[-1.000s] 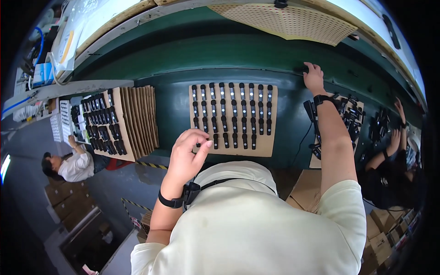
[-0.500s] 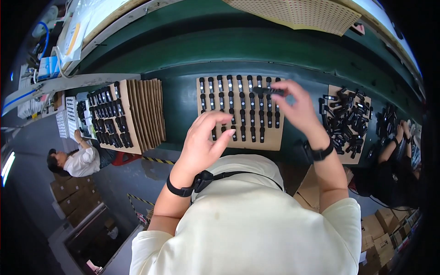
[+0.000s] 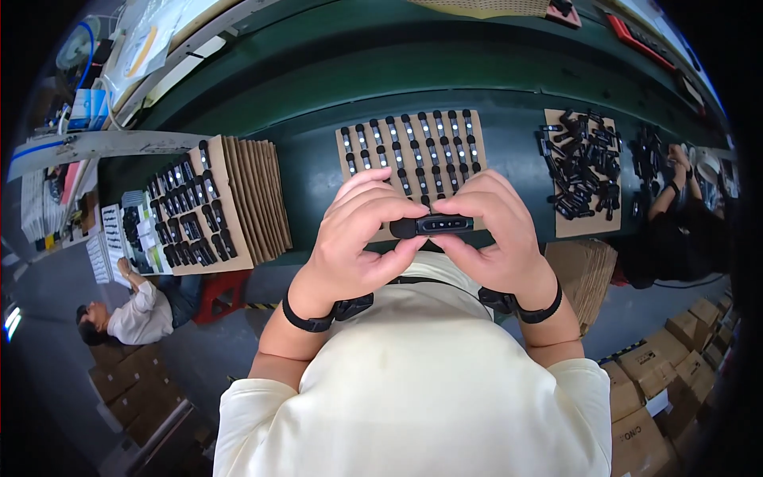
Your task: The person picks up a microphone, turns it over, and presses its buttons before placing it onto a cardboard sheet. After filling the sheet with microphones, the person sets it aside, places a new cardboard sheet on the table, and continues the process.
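A small black clip-on microphone (image 3: pixel 443 224) with a round foam tip lies level between my hands, in front of my body. My left hand (image 3: pixel 354 234) pinches it at the foam end with thumb and index finger. My right hand (image 3: pixel 501 226) has thumb and fingers closed on its other end. Several buttons or marks show along its upper face. Just beyond, a cardboard sheet (image 3: pixel 474 119) carries rows of similar black microphones (image 3: pixel 407 127), standing side by side with foam tips pointing away. My hands hide the near part of that sheet.
On the left, a stack of cardboard sheets (image 3: pixel 258 191) leans with microphones on its face. To the right, another sheet (image 3: pixel 576 226) bears a loose heap of microphones (image 3: pixel 584 163). Co-workers sit at both sides: a person (image 3: pixel 143 314) at left, a dark-clothed person (image 3: pixel 675 230) at right.
My right hand has brought the microphone from over the far part of the sheet back toward my body. My left hand has moved in and closed on its foam end. The view has shifted.
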The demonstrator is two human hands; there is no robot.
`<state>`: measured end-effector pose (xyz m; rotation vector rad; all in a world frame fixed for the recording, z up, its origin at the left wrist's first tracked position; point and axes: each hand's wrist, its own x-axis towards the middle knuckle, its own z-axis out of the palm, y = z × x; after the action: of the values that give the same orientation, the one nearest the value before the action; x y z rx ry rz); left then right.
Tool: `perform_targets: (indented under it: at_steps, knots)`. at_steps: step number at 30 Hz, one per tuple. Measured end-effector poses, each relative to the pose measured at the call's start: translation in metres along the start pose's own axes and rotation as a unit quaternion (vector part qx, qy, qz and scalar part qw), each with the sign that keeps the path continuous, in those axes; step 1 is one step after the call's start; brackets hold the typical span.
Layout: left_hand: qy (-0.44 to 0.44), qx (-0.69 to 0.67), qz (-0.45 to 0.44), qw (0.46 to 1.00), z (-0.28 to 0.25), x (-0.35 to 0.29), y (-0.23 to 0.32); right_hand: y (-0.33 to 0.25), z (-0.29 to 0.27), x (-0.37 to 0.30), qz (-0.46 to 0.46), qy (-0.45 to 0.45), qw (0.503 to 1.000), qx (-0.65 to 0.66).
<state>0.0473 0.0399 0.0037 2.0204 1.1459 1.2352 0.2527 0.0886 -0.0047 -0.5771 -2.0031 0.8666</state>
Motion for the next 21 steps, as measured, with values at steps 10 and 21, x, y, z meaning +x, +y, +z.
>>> perform_targets:
  at_steps: [10, 21]
  knots:
    - [0.0, -0.017, 0.046, 0.999, -0.022, -0.021, 0.017, -0.04, 0.025, -0.007, -0.032, 0.041, 0.998, -0.042]
    - [-0.001, -0.048, 0.034, 0.998, -0.029, -0.031, 0.021, -0.051, 0.037, -0.01, -0.047, 0.063, 0.995, -0.064]
